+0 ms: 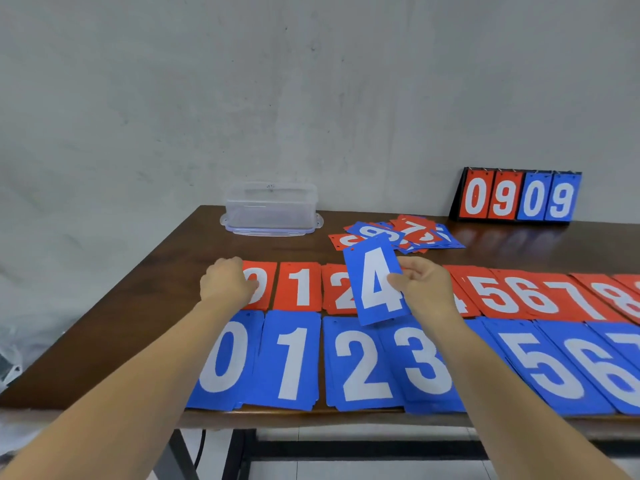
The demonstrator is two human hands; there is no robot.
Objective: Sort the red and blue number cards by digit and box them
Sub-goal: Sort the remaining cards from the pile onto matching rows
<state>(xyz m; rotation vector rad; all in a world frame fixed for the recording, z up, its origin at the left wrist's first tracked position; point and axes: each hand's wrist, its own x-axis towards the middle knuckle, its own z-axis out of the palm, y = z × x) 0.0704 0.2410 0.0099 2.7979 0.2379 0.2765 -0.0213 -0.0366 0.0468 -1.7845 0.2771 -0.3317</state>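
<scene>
A row of red number cards (300, 287) runs 0 to 8 across the table, and a row of blue number cards (290, 362) lies in front of it, with 0, 1, 2, 3, 5, 6 in sight. My right hand (424, 289) pinches a blue 4 card (375, 278) lifted above the rows. My left hand (227, 282) lies curled over the red 0 card (260, 289); what its fingers do is hidden. A loose pile of mixed cards (398, 233) lies behind the rows. The clear plastic box (271, 208) stands at the back left.
A black flip scoreboard (516, 197) reading 0909 stands at the back right against the wall. The dark wooden table (138, 306) has a bare strip at its left side. Its front edge lies just below the blue row.
</scene>
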